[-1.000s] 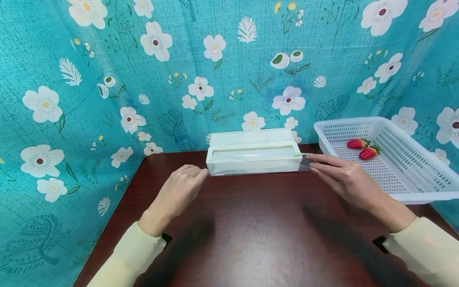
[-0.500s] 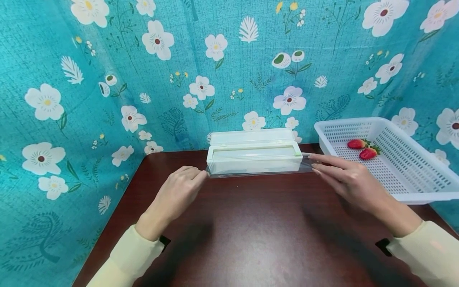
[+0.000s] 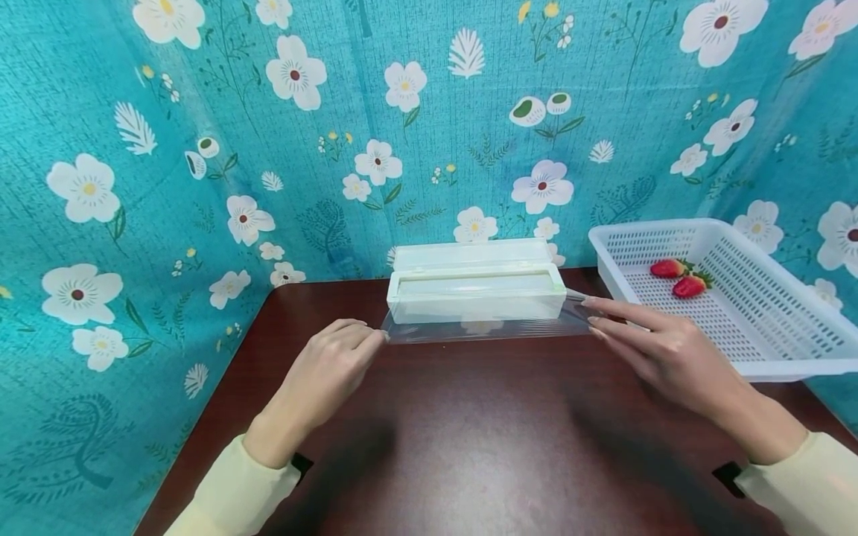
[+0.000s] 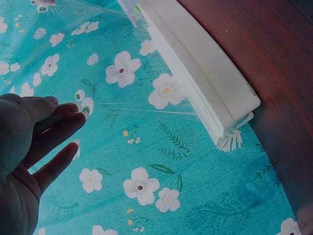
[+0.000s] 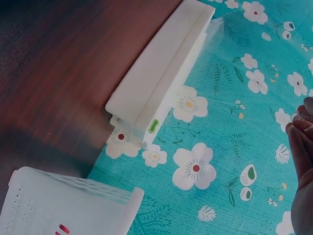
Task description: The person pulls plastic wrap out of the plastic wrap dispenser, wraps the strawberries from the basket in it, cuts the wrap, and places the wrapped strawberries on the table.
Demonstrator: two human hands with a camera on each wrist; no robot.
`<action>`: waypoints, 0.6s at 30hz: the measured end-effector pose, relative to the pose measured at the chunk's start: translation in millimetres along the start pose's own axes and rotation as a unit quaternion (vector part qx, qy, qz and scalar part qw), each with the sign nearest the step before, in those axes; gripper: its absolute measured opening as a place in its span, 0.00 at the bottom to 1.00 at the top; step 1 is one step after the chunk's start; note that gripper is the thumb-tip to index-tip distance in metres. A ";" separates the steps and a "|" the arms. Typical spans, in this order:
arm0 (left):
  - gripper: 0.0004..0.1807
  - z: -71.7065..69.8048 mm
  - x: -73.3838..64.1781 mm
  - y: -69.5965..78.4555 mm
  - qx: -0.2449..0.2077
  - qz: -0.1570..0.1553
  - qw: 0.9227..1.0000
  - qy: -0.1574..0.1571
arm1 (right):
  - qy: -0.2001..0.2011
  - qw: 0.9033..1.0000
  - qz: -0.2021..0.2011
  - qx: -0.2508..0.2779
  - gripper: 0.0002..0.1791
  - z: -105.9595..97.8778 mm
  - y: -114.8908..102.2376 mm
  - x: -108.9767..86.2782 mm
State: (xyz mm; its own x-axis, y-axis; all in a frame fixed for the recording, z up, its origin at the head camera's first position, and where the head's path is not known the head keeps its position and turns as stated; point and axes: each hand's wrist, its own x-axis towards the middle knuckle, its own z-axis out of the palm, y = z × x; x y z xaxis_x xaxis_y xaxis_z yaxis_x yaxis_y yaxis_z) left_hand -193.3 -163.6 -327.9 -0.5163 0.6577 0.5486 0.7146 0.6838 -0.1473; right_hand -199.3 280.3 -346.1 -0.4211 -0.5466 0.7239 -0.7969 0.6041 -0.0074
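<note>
A sheet of clear plastic wrap [image 3: 482, 327] stretches out from a white cling film dispenser box [image 3: 476, 305] at the back of the table. My left hand [image 3: 335, 365] pinches the sheet's left corner between thumb and fingers, and the left wrist view shows this hand [image 4: 29, 142] with film running taut to the box [image 4: 205, 68]. At the right corner, the thumb and fingers of my right hand [image 3: 670, 357] pinch the film. The box's lid [image 3: 469, 255] stands raised against the cloth behind. In the right wrist view a small green tab [image 5: 153, 126] shows on the box's end.
A white plastic basket [image 3: 791, 365] with two strawberries [image 3: 690, 286] stands at the right, close to my right hand. Teal flowered cloth [image 3: 429, 112] hangs behind the dark brown table [image 3: 469, 417].
Both hands have drawn slightly towards me, the right one also a little rightwards. More plastic wrap now shows in front of the box. The box and basket have stayed put.
</note>
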 end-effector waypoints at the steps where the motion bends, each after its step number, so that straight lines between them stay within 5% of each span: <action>1: 0.25 -0.7 -0.7 0.6 0.001 0.002 1.000 0.001 | 0.006 1.000 -0.005 0.002 0.31 0.2 -0.4 -0.3; 18: 0.25 -6.7 -13.5 9.3 0.004 0.030 1.000 0.002 | 0.005 1.000 -0.029 0.008 0.30 -6.8 -15.8 -12.2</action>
State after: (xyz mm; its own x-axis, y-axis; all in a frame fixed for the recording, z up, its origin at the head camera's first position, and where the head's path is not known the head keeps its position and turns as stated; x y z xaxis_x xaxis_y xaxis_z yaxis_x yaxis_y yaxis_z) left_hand -176.4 -168.2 -331.2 -0.4700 0.6966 0.5421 0.7411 0.6450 -0.1863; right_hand -178.6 281.4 -350.1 -0.3702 -0.5742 0.7303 -0.8266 0.5623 0.0232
